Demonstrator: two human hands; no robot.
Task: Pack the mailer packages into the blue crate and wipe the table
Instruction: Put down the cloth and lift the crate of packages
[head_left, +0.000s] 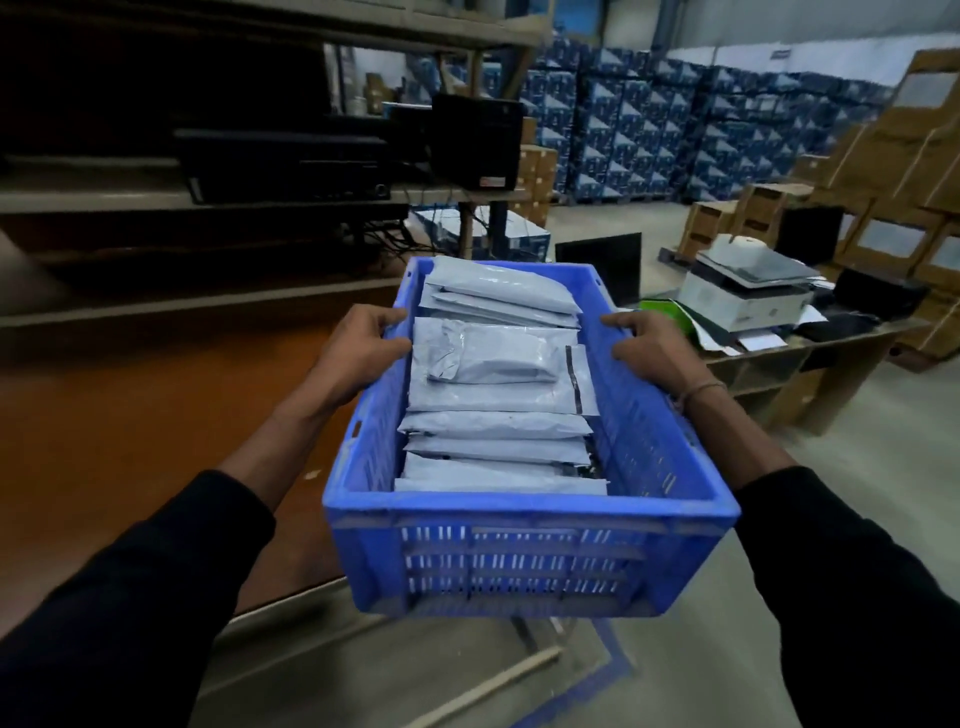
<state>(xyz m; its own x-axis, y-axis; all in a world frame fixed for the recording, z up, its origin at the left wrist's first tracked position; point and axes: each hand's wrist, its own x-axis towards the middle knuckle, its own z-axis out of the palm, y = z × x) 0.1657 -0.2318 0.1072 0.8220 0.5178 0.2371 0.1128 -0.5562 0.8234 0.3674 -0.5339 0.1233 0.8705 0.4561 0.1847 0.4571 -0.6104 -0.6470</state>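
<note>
Sleeves: dark sleeves (130, 597) lay nearest the camera, one at each lower corner; both forearms reached forward to the crate
Blue crate: the blue crate (519, 551) was carried in the air, its near end over the floor beside the brown bench (130, 415) on the left; slotted walls, solid rim
Left grip: the left hand (358, 348) held the crate's left long rim, fingers curled over the edge; thumb side toward the packages
Right grip: the right hand (654, 348) held the right long rim the same way, roughly opposite the left
Mailer packages: the grey mailer packages (498, 374) lay stacked flat inside the crate, filling most of its length; none seen outside it
Stage, as judged: packing looked finished; the wiping was yet to come
Doing it well: keep the crate level so the slippery mailers do not slide; hold both rims evenly; set it down clear of the bench surface to be wiped
Surroundings: a white printer (748, 296) on a desk at right; stacked cartons (649, 130) behind
</note>
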